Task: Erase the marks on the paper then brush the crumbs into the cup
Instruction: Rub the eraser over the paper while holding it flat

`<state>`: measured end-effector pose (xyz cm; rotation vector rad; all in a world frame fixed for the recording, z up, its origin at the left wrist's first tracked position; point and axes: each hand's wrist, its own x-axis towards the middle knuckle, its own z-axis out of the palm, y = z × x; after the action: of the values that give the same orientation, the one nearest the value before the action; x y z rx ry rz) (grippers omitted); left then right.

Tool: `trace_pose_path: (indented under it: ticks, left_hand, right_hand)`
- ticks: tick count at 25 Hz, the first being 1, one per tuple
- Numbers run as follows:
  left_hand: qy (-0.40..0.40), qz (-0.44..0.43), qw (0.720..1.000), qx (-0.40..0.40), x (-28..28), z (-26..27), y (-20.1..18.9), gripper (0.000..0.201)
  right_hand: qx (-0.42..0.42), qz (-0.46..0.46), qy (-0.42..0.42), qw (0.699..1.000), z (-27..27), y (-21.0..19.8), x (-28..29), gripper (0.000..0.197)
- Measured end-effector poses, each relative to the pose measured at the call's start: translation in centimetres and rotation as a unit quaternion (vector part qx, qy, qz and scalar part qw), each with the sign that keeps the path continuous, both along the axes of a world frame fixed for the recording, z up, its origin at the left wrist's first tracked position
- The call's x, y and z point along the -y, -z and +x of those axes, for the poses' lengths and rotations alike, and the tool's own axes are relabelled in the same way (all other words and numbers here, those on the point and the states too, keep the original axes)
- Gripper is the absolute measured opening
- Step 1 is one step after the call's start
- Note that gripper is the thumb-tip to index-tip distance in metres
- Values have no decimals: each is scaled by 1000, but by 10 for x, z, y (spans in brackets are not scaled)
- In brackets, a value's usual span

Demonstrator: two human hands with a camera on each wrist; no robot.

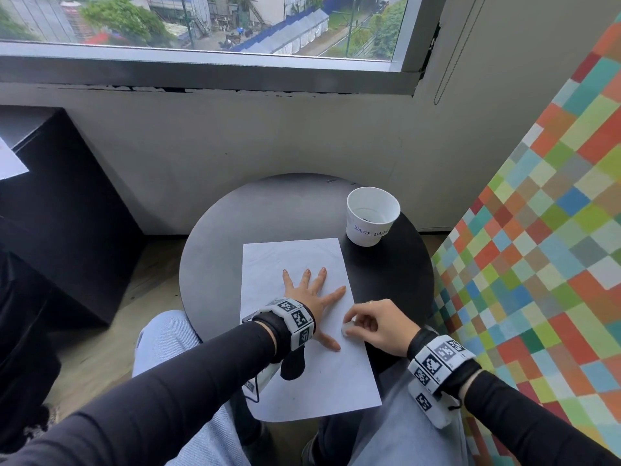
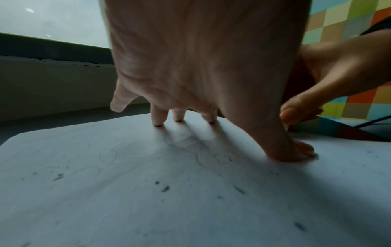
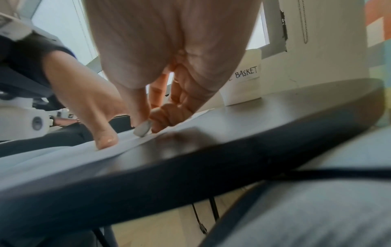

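I see the paper (image 1: 295,381) lying across the middle of the table (image 1: 215,250), its near end overhanging the near edge. The cup (image 1: 371,218) stands by the far right edge, just beyond the paper's far right corner. My left hand (image 1: 311,297) lies on the paper; my right hand (image 1: 376,324) holds the eraser (image 1: 347,329) at its right edge.

A: What sort of place?
B: Looks like an office/lounge nook, upper floor. Small round black bench (image 1: 215,264) under window (image 1: 201,25) w/ street view, multicoloured checkered panel (image 1: 537,247) alongside.
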<state>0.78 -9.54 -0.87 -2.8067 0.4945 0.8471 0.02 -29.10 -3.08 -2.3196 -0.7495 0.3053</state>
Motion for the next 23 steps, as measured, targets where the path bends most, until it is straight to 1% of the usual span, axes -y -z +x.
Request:
trace_pose_path:
  ticks: [3, 4, 7, 8, 10, 11, 12, 14, 15, 18, 19, 22, 23]
  left_hand:
    - [-4, -5, 1000, -3, 2, 2, -1, 122]
    - [-6, -6, 1000, -6, 2, 1, -2, 122]
    - [-8, 2, 1000, -6, 3, 0, -3, 123]
    - [-7, 3, 1000, -4, 4, 1, -3, 124]
    - [-7, 4, 1000, -5, 4, 2, -5, 124]
    - [-8, 4, 1000, -9, 4, 2, -6, 124]
    - [-8, 6, 1000, -11, 5, 2, -6, 124]
    - [-6, 18, 1000, -6, 8, 2, -7, 125]
    - [-5, 22, 1000, -3, 9, 3, -7, 126]
    - [-3, 23, 1000, -6, 10, 5, -8, 126]
    - [-4, 21, 1000, -9, 10, 5, -8, 126]
    - [-7, 24, 1000, -10, 10, 4, -8, 127]
    - [-6, 25, 1000, -9, 10, 5, -8, 127]
  right_hand:
    - [35, 30, 86, 995, 10, -1, 3, 10]
    - [29, 28, 87, 995, 11, -1, 4, 10]
    - [-29, 16, 25, 999, 4, -2, 5, 10]
    - [-24, 19, 31, 999, 4, -2, 4, 10]
    - [16, 25, 70, 997, 9, -3, 4, 9]
    - [20, 24, 80, 996, 10, -3, 4, 8]
    - [9, 26, 75, 997, 10, -4, 5, 7]
    - [-35, 34, 34, 998, 5, -4, 7, 6]
    - [-41, 36, 24, 998, 4, -4, 7, 5]
    - [1, 42, 70, 997, 7, -4, 4, 6]
    - [1, 40, 75, 996, 7, -4, 5, 7]
    - [-56, 40, 23, 997, 4, -3, 8, 7]
    - [-51, 45, 26, 997, 4, -3, 8, 7]
